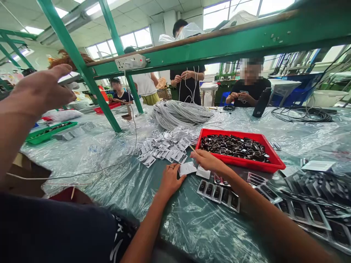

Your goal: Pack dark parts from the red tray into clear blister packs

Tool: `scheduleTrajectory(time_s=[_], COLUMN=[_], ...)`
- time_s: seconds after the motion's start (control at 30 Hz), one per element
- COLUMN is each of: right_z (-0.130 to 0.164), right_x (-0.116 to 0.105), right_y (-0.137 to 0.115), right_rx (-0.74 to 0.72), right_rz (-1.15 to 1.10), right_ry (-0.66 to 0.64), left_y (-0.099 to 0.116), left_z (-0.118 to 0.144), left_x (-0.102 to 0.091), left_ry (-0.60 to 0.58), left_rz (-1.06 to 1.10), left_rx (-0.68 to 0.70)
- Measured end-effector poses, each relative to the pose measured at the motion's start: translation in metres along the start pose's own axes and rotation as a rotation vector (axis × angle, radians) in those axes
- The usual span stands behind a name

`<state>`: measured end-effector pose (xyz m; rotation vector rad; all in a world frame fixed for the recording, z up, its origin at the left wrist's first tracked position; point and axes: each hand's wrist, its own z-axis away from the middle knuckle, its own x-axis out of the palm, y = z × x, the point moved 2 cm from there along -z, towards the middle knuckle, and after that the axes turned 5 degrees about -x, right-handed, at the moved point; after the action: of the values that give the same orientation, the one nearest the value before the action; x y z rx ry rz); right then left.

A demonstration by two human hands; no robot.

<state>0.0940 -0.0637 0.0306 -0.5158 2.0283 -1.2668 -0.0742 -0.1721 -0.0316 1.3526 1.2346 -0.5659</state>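
My left hand [170, 179] rests on the table, thumb and fingers at the left edge of a small white card [188, 168], holding it. In my right hand [205, 159] a thin pale stick [192, 148] is pinched, its tip pointing up and left. A second white card [203, 172] lies under that hand. Just beyond my hands is a loose heap of small clear-and-white packets [167, 146]. A strip of clear blister packs [218, 194] with dark pieces inside lies below my right forearm, which covers part of the packs.
A red tray [274, 165] full of small black pieces stands beyond my right hand. Stacked blister packs [309, 213] lie at right, a grey cable coil [181, 115] behind. A green shelf frame [192, 54] crosses overhead. A nearby person's hand [44, 87] reaches in at left.
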Motion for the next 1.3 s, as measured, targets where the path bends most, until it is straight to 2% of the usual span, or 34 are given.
scheduleTrajectory(time_s=[0.07,0.13,0.2,0.3,0.37,0.43,0.53,0.6,0.63,0.73,0.8,0.87,0.93,1.13,1.3], right_z=[0.004,0.008,0.011,0.014,0.015,0.015,0.013,0.012,0.012,0.012,0.008,0.001,-0.008,-0.025,-0.022], right_x=[-0.001,-0.003,-0.007,-0.013,-0.014,-0.012,0.000,0.011,0.018,0.043,0.057,0.069,0.079,0.106,0.132], right_y=[-0.005,-0.013,-0.022,-0.032,-0.036,-0.038,-0.033,-0.024,-0.019,-0.006,-0.004,-0.007,-0.012,-0.017,-0.005], right_rx=[-0.139,-0.271,-0.327,-0.357,-0.369,-0.340,-0.187,-0.058,0.017,0.185,0.147,0.051,0.017,0.124,0.126], right_rz=[0.266,0.439,0.528,0.528,0.401,0.082,-0.473,-0.629,-0.638,-0.524,-0.404,-0.360,-0.448,-0.923,-0.929], right_ry=[0.012,0.043,0.070,0.070,0.060,0.010,-0.019,0.045,0.047,-0.097,-0.105,-0.044,-0.002,0.118,0.192], left_y=[0.000,-0.002,-0.007,-0.018,-0.022,-0.024,-0.024,-0.023,-0.023,-0.022,-0.022,-0.023,-0.024,-0.026,-0.026], left_z=[0.003,0.012,0.025,0.045,0.055,0.061,0.064,0.064,0.064,0.065,0.065,0.064,0.064,0.061,0.061], left_x=[0.002,-0.001,-0.006,-0.013,-0.015,-0.016,-0.015,-0.014,-0.014,-0.015,-0.015,-0.014,-0.012,-0.007,-0.006], left_ry=[-0.023,-0.021,0.004,0.021,0.010,0.009,0.010,-0.007,-0.014,-0.020,-0.009,0.009,0.030,0.062,0.036], left_rz=[-0.034,-0.028,0.002,0.057,0.096,0.138,0.189,0.203,0.204,0.192,0.184,0.176,0.172,0.181,0.185], left_rx=[0.021,0.009,-0.019,-0.069,-0.077,-0.073,-0.074,-0.068,-0.062,-0.040,-0.024,-0.010,0.000,-0.015,-0.045])
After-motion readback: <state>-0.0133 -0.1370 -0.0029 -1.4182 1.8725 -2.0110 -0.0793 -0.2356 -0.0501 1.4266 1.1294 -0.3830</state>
